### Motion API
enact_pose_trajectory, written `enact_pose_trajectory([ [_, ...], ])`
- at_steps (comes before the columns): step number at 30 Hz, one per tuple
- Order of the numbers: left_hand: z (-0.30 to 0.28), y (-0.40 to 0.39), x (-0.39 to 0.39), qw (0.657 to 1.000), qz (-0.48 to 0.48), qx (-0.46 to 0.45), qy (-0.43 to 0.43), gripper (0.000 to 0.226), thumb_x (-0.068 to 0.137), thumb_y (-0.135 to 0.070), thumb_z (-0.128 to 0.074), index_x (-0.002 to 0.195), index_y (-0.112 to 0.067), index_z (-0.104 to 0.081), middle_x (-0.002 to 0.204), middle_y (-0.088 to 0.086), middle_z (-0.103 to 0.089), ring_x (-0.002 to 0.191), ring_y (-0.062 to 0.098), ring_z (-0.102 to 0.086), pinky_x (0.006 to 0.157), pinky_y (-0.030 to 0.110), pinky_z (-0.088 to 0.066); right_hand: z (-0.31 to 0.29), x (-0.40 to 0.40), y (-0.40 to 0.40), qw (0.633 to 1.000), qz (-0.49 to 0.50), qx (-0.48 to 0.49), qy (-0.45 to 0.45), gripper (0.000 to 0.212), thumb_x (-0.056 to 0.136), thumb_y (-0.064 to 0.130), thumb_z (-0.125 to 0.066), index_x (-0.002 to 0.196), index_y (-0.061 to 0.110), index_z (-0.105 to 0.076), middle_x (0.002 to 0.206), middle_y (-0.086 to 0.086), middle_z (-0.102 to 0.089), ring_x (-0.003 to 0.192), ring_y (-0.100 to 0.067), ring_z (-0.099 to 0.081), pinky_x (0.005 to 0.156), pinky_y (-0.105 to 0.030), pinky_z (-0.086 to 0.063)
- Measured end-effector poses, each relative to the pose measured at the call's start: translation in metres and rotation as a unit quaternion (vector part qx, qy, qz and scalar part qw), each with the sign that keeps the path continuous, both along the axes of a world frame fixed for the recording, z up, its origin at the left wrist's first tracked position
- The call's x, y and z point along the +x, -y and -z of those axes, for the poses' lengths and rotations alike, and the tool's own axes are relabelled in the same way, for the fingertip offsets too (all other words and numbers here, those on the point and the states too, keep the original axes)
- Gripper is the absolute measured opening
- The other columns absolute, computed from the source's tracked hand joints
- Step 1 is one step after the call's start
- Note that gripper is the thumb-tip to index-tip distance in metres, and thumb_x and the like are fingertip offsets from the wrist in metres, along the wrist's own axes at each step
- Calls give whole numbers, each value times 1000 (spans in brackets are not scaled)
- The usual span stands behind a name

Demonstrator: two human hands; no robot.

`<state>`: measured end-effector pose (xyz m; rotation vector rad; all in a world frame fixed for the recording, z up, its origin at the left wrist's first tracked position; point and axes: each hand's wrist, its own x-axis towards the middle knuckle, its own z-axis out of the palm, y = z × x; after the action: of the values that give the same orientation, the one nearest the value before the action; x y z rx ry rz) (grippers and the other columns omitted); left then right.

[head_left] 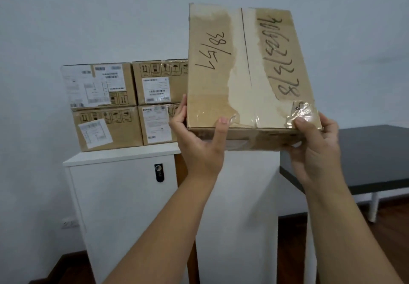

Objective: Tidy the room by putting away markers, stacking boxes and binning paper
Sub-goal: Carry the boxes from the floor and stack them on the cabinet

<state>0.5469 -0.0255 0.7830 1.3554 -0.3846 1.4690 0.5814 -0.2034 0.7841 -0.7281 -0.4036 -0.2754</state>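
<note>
I hold a flat brown cardboard box up in front of me, tilted so its taped top with handwritten numbers faces the camera. My left hand grips its lower left corner, thumb on the top face and fingers round the side. My right hand grips the lower right corner, thumb pressed on loose clear tape. Behind it, several labelled cardboard boxes stand stacked two high in two columns on a white cabinet; the held box hides the right part of that stack.
The white cabinet has a black lock on its door. A dark table with a white leg stands to the right. A wall socket sits low on the left wall. The floor is dark wood.
</note>
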Motion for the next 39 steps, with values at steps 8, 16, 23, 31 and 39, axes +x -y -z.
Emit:
enact_pose_trajectory([
  [8, -59, -3, 52, 964, -18, 190, -185, 115, 67, -42, -85, 149, -27, -7, 160, -3, -16, 144, 10, -25, 118, 39, -31, -62, 54, 34, 997, 76, -26, -5, 24, 97, 24, -53, 117, 21, -41, 105, 2, -60, 89, -19, -60, 59, -35, -47],
  [16, -91, -37, 112, 943, 2, 181, -279, 106, 84, -2, -72, 153, -39, -1, 155, -8, -30, 132, 0, -32, 111, 42, -39, -134, 138, 30, 954, 112, -278, 34, 56, 87, 27, -61, 137, 25, -35, 123, 4, -56, 104, -14, -58, 78, -42, -47],
  [23, -94, -71, 154, 923, -148, 224, -276, 94, 91, -18, -65, 154, -42, 1, 157, -5, -33, 143, 16, -32, 116, 48, -31, -130, 209, -10, 924, 103, -356, 89, 92, 82, 21, -65, 148, 47, -7, 139, 3, -47, 124, -20, -50, 108, -44, -39],
  [31, -117, -82, 184, 863, -343, 312, -200, 54, 90, -4, -59, 140, -19, -46, 149, 4, -30, 117, 20, -51, 87, 20, -40, -108, 260, -46, 884, 193, -414, 100, 68, 86, 18, -52, 147, 33, -25, 155, 3, -17, 136, -21, -34, 108, -44, -40],
  [39, -68, -119, 220, 707, -415, 453, -350, 56, 96, -21, -51, 150, -20, -36, 164, 0, -8, 145, 27, -23, 115, 40, -29, -70, 315, -88, 763, 183, -616, 65, 86, 93, 23, -55, 153, 23, 6, 159, 1, 24, 149, -31, -4, 119, -48, -22],
])
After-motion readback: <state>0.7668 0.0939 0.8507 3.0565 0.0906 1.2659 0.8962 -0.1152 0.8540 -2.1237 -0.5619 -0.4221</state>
